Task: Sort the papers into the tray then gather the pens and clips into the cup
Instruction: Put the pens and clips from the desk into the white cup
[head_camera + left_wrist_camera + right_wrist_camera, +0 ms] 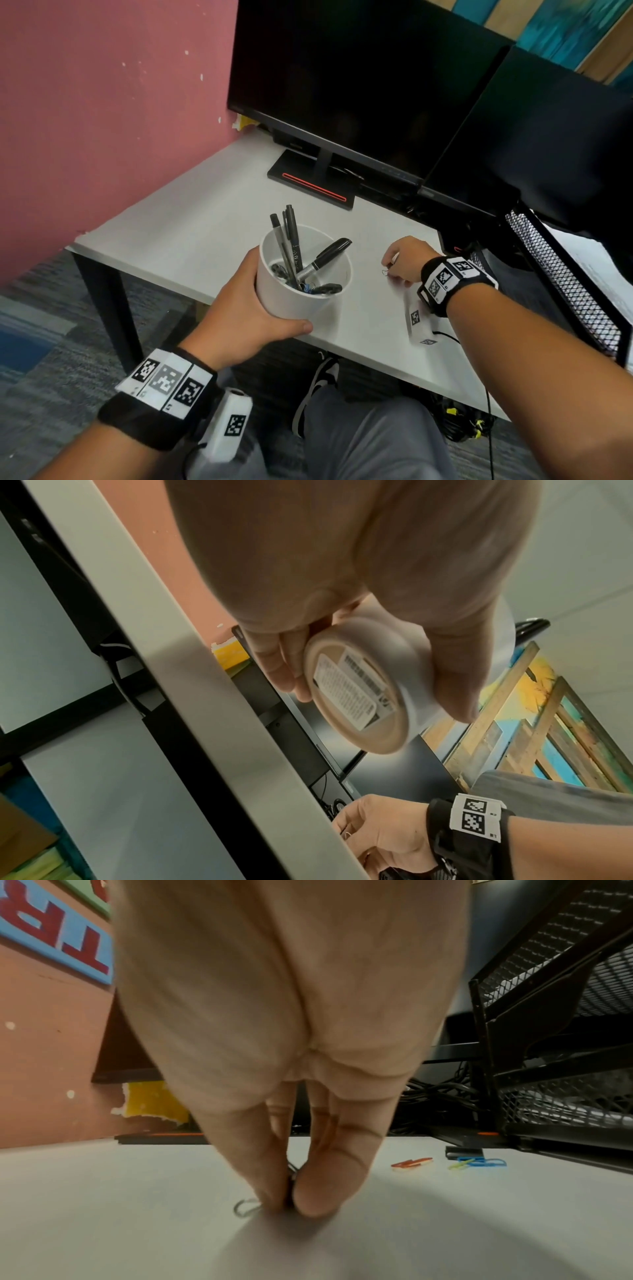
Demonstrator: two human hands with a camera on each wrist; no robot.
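While the left hand [239, 308] is gripping the white cup [301, 274], tilted off the surface [191, 226] at its near edge and already bristling with pens [291, 246], the right hand [406, 262] is pinching a wire paper clip [245, 1207] against the surface. Coloured clips [479, 1162] are lying farther right, near the mesh tray [561, 274] holding papers. The clip-gathering step appears underway; next, the clip likely needs lifting and carrying over the cup's mouth.

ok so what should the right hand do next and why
Probably lift the silver wire paper clip and drop it into the white round cup: the right hand pinches it on the grey desk, and the left hand holds the cup close by.
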